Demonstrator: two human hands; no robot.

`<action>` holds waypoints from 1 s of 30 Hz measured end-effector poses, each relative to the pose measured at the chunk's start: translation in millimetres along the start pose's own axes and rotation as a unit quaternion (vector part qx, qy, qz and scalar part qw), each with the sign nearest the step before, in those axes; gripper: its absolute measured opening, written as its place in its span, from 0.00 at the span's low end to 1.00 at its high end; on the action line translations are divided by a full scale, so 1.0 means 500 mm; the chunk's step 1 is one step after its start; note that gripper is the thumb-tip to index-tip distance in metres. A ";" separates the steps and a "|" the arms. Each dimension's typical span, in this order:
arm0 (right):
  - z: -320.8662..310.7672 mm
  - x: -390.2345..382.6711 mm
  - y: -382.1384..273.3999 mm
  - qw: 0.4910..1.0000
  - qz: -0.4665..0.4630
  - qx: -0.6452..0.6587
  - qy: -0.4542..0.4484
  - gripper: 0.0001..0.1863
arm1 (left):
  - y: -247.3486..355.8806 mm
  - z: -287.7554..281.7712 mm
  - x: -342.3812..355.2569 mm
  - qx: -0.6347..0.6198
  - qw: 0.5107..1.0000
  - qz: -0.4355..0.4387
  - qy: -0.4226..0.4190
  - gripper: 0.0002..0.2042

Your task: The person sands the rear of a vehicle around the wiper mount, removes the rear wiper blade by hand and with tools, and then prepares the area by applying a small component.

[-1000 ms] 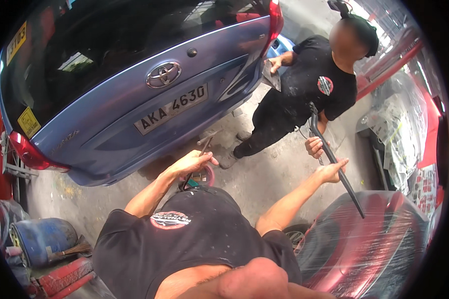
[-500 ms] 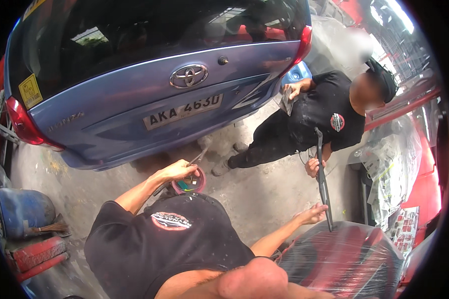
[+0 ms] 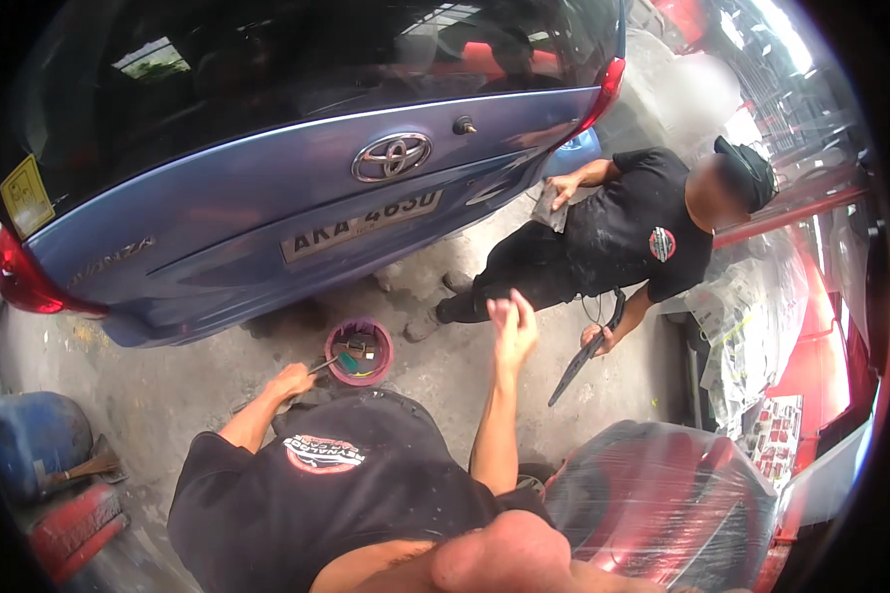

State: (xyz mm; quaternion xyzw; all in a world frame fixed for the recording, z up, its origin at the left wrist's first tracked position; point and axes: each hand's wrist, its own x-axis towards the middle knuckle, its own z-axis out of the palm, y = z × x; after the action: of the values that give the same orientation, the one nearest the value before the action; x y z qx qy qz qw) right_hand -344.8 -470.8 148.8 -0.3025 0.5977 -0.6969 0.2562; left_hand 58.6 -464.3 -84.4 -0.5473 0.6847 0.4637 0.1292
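My left hand (image 3: 290,382) is closed around a slim metal hand tool (image 3: 322,366), whose exact kind I cannot make out. The tool's tip lies beside the rim of a pink bucket (image 3: 387,358) on the floor. Raised in front of me, my right hand (image 3: 511,331) has its fingers stretched out and holds nothing. To its right, a co-worker's hand grips a black wiper arm (image 3: 576,368), apart from my hand. The co-worker's other hand holds a flat grey piece (image 3: 548,210). Ahead stands the rear of a blue car (image 3: 257,188), with a bare wiper spindle (image 3: 465,126) below its rear window.
The co-worker (image 3: 653,203) in black stands at the right, close to the car. A red panel under clear plastic film (image 3: 663,504) is at my lower right. At the left are a blue drum (image 3: 35,435), a small broom (image 3: 89,465) and a red block-like object (image 3: 77,529).
My right hand has let go of the wiper arm and moved left and up. The co-worker now holds it alone, lower. My left hand has drawn back from above the bucket with the tool.
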 end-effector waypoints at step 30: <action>0.122 -0.114 0.213 0.791 0.516 0.124 -0.304 0.07 | 0.123 -0.098 -0.167 -0.234 0.965 0.015 0.120 0.15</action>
State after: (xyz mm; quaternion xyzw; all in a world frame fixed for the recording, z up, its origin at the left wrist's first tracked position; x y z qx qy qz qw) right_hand -261.7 -487.9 43.1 -0.1110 0.4647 -0.4016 0.7813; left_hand 52.0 -451.6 29.4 -0.6040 0.5757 0.5433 -0.0926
